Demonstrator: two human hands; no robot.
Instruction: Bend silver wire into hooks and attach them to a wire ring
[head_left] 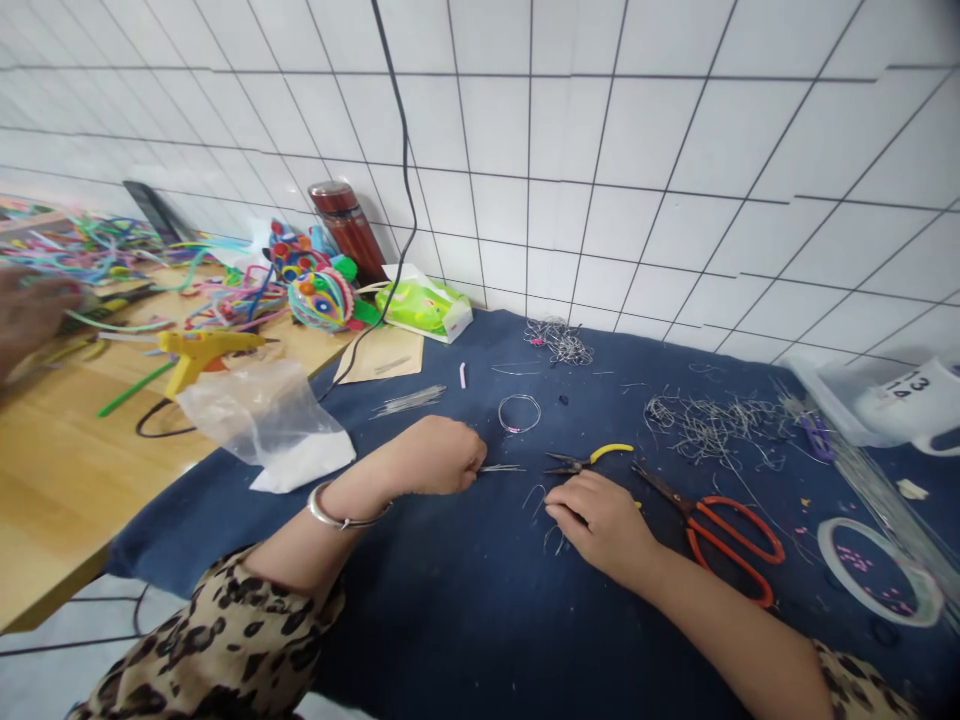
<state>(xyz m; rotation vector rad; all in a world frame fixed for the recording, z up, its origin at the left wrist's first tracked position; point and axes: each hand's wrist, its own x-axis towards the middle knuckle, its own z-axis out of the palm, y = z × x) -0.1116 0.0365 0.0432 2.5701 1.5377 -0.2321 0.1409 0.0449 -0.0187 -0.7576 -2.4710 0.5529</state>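
Note:
My left hand point(435, 456) is closed in a pinch on a short bundle of thin metal wires point(501, 468) that sticks out to the right over the dark blue cloth point(450, 600). My right hand point(600, 520) rests on the cloth with its fingers curled over the yellow-handled pliers point(589, 460), whose jaws point left toward the wires. A small wire ring point(519, 413) lies just beyond both hands. Loose bent wire bits lie under my right hand.
Red-handled scissors point(720, 525) lie right of my right hand, a tape roll point(877, 570) further right. Wire tangles point(709, 425) and a white cup point(919, 400) sit at the back right. A plastic bag point(262, 415), yellow glue gun point(199, 350) and colourful craft pieces cover the wooden table at left, where another person's hand point(30, 315) shows.

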